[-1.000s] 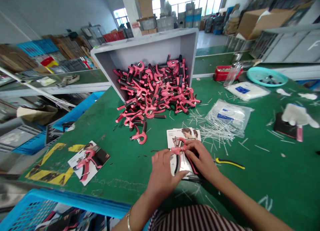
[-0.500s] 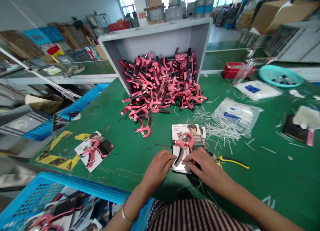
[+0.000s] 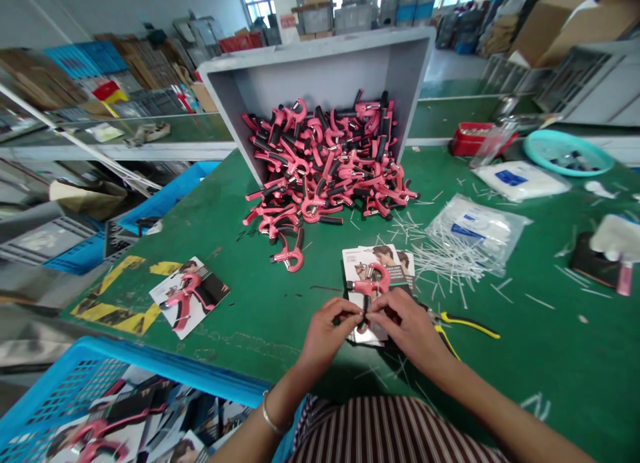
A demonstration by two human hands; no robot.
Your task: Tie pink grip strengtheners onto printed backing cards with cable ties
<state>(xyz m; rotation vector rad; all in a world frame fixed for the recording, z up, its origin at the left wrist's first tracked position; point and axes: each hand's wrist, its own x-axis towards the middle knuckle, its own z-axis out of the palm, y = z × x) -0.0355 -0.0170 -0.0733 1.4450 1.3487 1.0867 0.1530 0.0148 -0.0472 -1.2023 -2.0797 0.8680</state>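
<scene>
A pink hand grip strengthener (image 3: 379,281) with black padded handles lies on a stack of printed cards (image 3: 351,259) in front of me. My left hand (image 3: 330,329) pinches thumb and forefinger together at the near end of one handle. From the other side my right hand (image 3: 406,323) does the same, its fingertips almost meeting the left ones. Whatever thin thing they pinch is too small to make out. The right hand covers the other handle. Cutting pliers with yellow handles (image 3: 470,323) lie just right of the cards.
A tipped grey bin (image 3: 320,55) spills many grip strengtheners (image 3: 325,163) onto the green table. Loose white cable ties (image 3: 447,259) and plastic bags (image 3: 480,233) lie to the right. One carded grip strengthener (image 3: 189,296) lies left. A blue basket (image 3: 150,363) holds more packs.
My left hand has moved right and now meets the right fingertips over the handle. The right hand has shifted slightly, and the view has moved a little.
</scene>
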